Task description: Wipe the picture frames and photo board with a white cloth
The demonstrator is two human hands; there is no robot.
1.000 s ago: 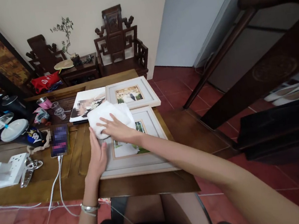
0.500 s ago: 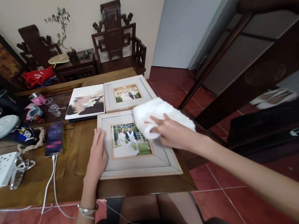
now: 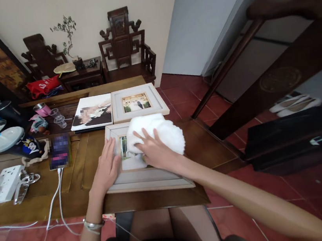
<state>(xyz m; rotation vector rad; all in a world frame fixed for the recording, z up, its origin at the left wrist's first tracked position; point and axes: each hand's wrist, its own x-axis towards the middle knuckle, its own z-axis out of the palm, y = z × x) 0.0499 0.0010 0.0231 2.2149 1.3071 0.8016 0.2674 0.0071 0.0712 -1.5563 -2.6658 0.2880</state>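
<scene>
A pale picture frame (image 3: 153, 175) with a wedding photo lies flat near the table's front edge. My left hand (image 3: 107, 163) rests on its left border, fingers stretched out and holding nothing. Over the photo, my right hand (image 3: 156, 150) presses a thick white cloth (image 3: 168, 133) against the frame, with its fingers spread across the cloth. Most of the photo is hidden under cloth and hand; only its left part shows. Touching or close behind it lies a second pale frame (image 3: 159, 104) with a smaller photo.
To the left are a white-covered photo book (image 3: 103, 102), a phone (image 3: 60, 151) with white cables, a power strip (image 3: 7, 180), a lidded cup (image 3: 9, 142) and a pink cup (image 3: 41, 109). A dark wooden chair (image 3: 233, 87) stands at right.
My right hand has moved the white cloth leftward from the frame's upper right corner onto the photo, covering most of it. My left hand stays on the left border.
</scene>
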